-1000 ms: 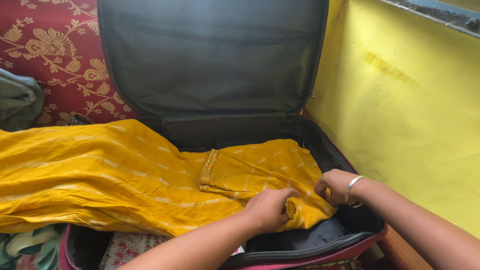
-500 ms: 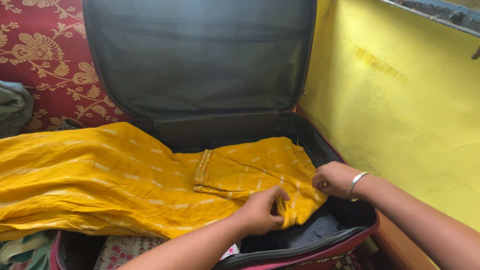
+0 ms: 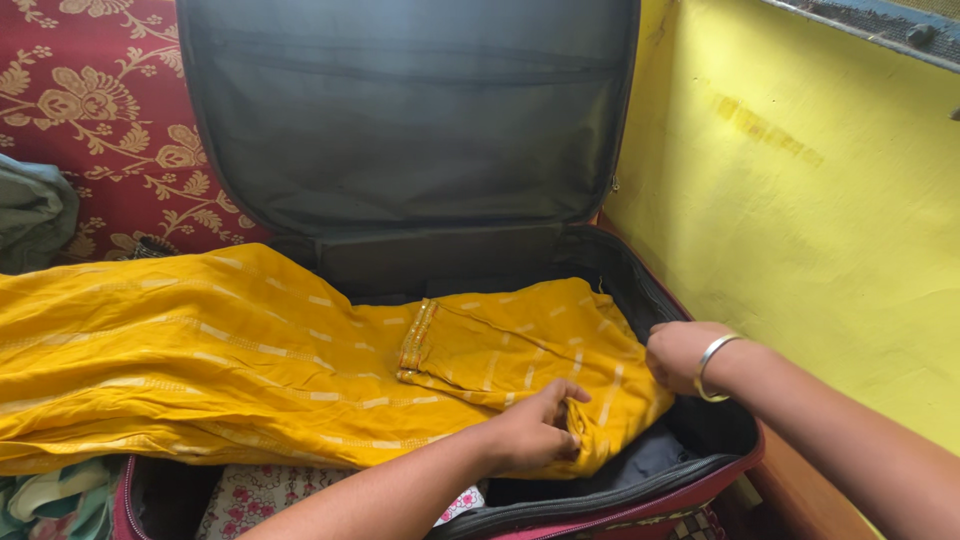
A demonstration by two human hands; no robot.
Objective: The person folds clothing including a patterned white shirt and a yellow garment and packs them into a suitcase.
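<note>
A long yellow garment [image 3: 250, 360] with pale stripes lies across an open dark suitcase [image 3: 640, 290] and spills out over its left side. My left hand [image 3: 535, 430] pinches the garment's near right edge, fingers closed on the cloth. My right hand [image 3: 685, 355], with a silver bangle on the wrist, grips the garment's right end close to the suitcase's right wall. A folded sleeve with a trimmed cuff [image 3: 415, 345] rests on top of the garment. Dark clothing [image 3: 640, 460] shows underneath in the suitcase.
The suitcase lid [image 3: 400, 110] stands upright against a red floral cloth [image 3: 90, 110]. A yellow wall [image 3: 820, 190] runs along the right. A grey-green bundle [image 3: 30, 210] sits at the left edge. Floral fabric [image 3: 260, 495] lies at the suitcase's near left.
Both hands have shifted slightly along the garment's right end while still holding it; the cloth there is spread a little flatter.
</note>
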